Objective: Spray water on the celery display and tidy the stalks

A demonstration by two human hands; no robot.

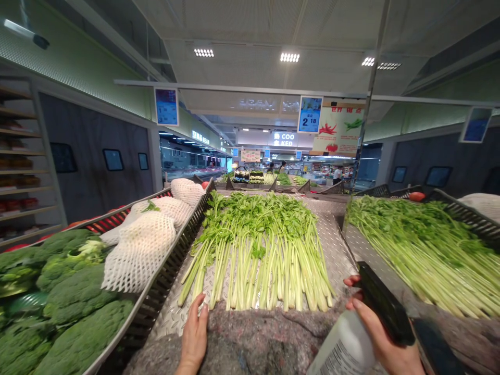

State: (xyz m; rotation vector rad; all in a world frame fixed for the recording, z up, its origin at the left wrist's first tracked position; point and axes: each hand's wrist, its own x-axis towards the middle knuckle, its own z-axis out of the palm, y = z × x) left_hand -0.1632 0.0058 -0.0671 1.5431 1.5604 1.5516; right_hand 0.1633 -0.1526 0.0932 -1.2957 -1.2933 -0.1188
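Observation:
My right hand point(380, 336) grips a spray bottle point(347, 349) with a black trigger head, pointed toward the celery, at the bottom right. My left hand point(194, 336) rests flat, fingers together, on a grey felt cloth point(253, 338) at the front of the stand. Just beyond my fingertips lies a spread of green celery stalks point(258, 250) on a ribbed metal tray point(336, 245), cut ends toward me.
A black crate at left holds broccoli point(66, 312) and white foam-netted produce point(144, 245). A mirror panel point(425, 250) at right reflects the celery. Price signs point(310, 114) hang overhead. People stand far back in the shop aisle.

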